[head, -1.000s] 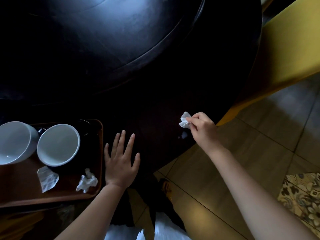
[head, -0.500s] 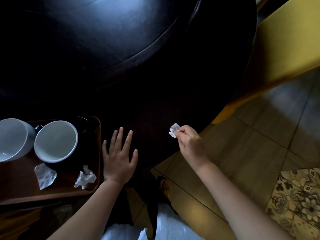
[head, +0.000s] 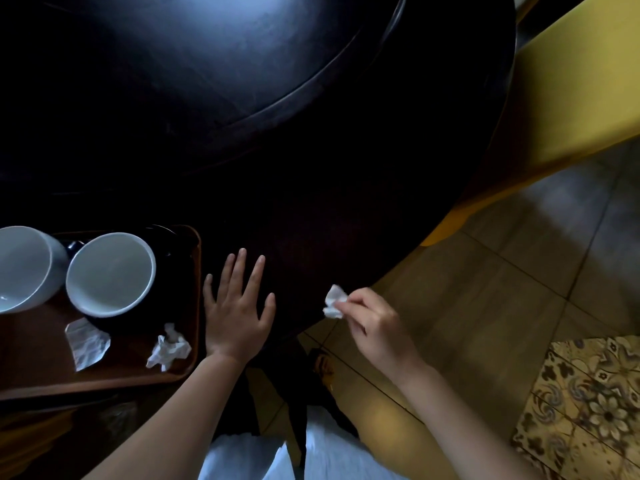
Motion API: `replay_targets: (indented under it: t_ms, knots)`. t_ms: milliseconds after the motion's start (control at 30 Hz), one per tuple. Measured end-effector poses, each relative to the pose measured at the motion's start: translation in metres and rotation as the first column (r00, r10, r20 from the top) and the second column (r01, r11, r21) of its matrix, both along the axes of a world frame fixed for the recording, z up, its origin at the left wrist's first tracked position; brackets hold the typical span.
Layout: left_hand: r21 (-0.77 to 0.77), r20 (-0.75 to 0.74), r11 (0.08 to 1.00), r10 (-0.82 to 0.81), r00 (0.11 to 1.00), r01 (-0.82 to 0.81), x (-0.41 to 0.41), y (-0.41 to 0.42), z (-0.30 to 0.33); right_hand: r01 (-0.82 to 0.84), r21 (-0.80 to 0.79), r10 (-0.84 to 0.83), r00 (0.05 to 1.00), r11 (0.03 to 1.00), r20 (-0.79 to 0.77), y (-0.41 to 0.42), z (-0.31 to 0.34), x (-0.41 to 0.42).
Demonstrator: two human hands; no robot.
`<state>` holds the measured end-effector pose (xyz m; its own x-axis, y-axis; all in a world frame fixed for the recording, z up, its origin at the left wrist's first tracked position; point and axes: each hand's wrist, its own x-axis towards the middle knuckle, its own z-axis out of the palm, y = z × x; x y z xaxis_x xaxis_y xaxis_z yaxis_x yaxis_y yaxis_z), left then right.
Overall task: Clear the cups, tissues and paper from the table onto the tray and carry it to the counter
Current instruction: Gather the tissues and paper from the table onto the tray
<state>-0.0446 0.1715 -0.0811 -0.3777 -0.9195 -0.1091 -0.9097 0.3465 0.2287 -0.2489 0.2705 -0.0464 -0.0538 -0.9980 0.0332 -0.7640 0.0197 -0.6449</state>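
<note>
A brown tray sits at the near left of the dark round table. On it stand two white cups, with a flat piece of paper and a crumpled tissue lying in front of them. My left hand rests flat and open on the table just right of the tray. My right hand pinches a small crumpled tissue by the fingertips, held near the table's edge.
A yellow chair stands at the right of the table. Tiled floor and a patterned rug lie to the lower right. A raised round centre covers the table's middle.
My right hand has carried the small tissue leftward and toward me, off the table's far right side to its near edge. My left hand stays flat beside the tray.
</note>
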Motion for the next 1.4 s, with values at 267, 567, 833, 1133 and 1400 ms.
replay_targets:
  t_ms: [267, 567, 833, 1133, 1400]
  knots:
    - [-0.013, 0.01, 1.0, -0.001, 1.0, 0.002, 0.0, 0.001, 0.0, 0.2, 0.018, -0.198, 0.978, 0.98, -0.071, -0.027, -0.004, -0.016]
    - [0.006, -0.021, 1.0, 0.007, 1.0, -0.007, 0.003, 0.003, 0.001, 0.023, 0.024, -0.023, 1.0, 0.999, -0.007, -0.056, 0.015, 0.001]
    - [0.003, -0.053, 1.0, 0.003, 0.999, -0.003, 0.003, 0.0, 0.0, -0.209, -0.101, 0.193, 0.97, 0.973, -0.151, -0.207, 0.023, 0.071]
    - [0.009, -0.064, 1.0, 0.006, 0.998, -0.006, 0.002, -0.002, 0.001, -0.371, 0.045, 0.371, 0.9, 0.928, -0.227, -0.214, -0.002, 0.088]
    - [-0.003, -0.072, 1.0, 0.003, 0.997, -0.003, 0.002, -0.003, 0.001, -0.495, 0.064, 0.492, 0.826, 0.867, -0.276, -0.201, 0.008, 0.069]
